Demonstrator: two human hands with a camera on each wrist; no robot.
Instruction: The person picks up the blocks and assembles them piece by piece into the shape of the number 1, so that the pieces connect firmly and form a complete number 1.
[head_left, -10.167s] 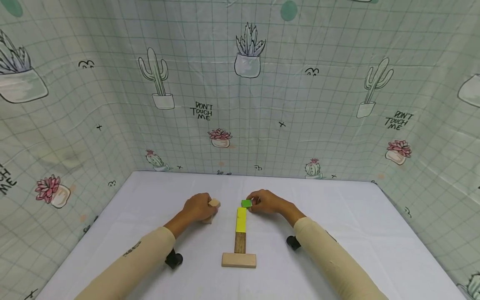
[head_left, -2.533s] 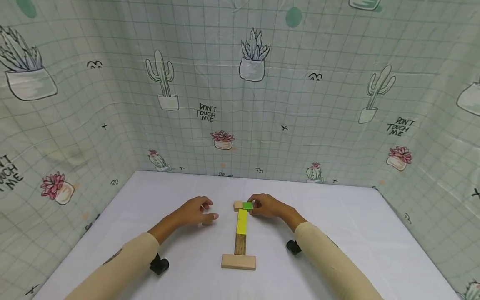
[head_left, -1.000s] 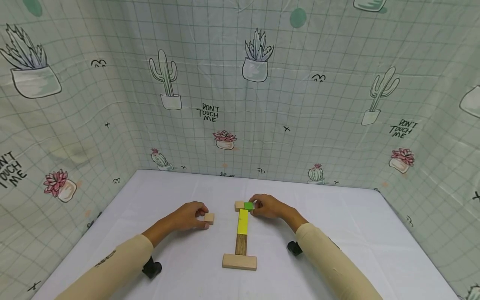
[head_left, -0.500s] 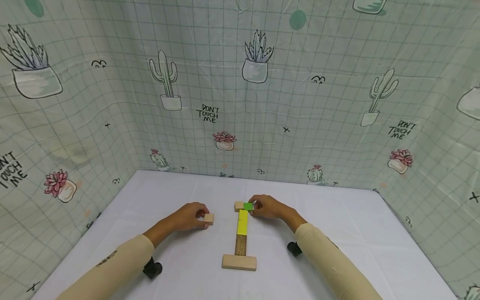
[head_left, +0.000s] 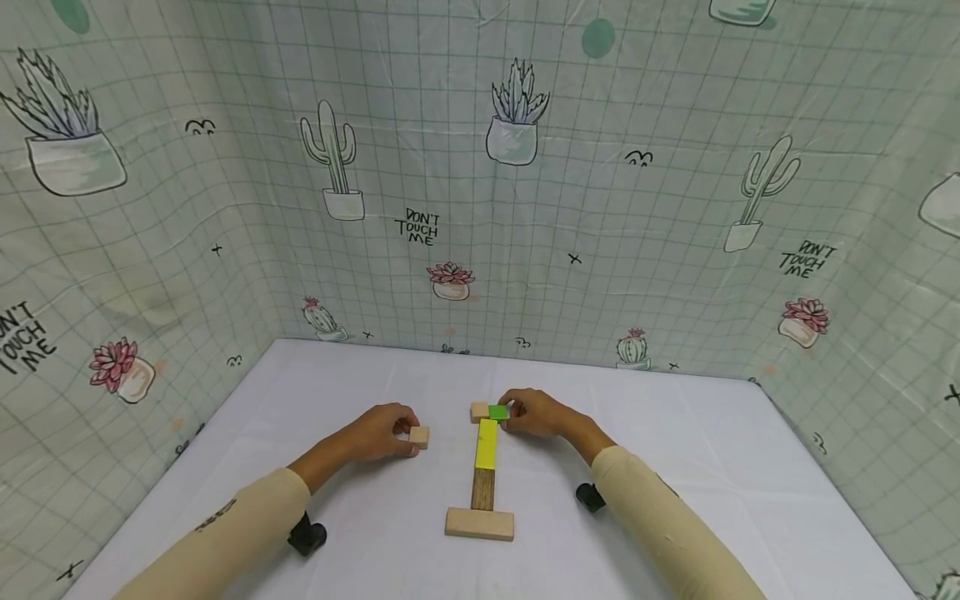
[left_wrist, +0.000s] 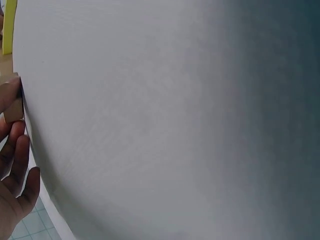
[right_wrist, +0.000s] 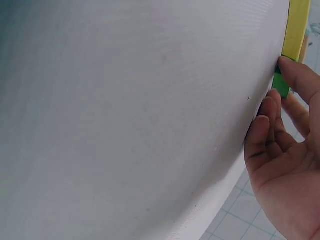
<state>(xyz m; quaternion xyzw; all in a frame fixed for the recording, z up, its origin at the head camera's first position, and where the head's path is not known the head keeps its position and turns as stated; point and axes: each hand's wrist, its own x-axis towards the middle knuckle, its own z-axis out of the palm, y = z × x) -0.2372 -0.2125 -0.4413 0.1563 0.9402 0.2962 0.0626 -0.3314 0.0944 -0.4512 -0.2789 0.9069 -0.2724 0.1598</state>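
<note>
In the head view my left hand (head_left: 377,432) pinches a small plain wooden block (head_left: 419,437) between thumb and fingers, left of the central row. The same block (left_wrist: 14,111) shows at the edge of the left wrist view. My right hand (head_left: 536,412) pinches the right side of a green block (head_left: 498,412), also visible in the right wrist view (right_wrist: 281,86). Touching the green block's left side is another plain wooden block (head_left: 479,412). A long yellow block (head_left: 487,443) runs toward me from these two, followed by a dark brown block (head_left: 483,489) and a crosswise plain wooden plank (head_left: 480,523).
All the blocks lie on a white-covered table (head_left: 637,433). Behind and beside it hangs a grid-patterned cloth (head_left: 570,208) printed with cacti. A black wrist camera (head_left: 307,536) sits under the left forearm, and another black camera (head_left: 590,497) under the right.
Since the oldest frame, a plain block has left my left hand and sits beside the green one. My left hand then took hold of another block. Over the last second almost nothing moves.
</note>
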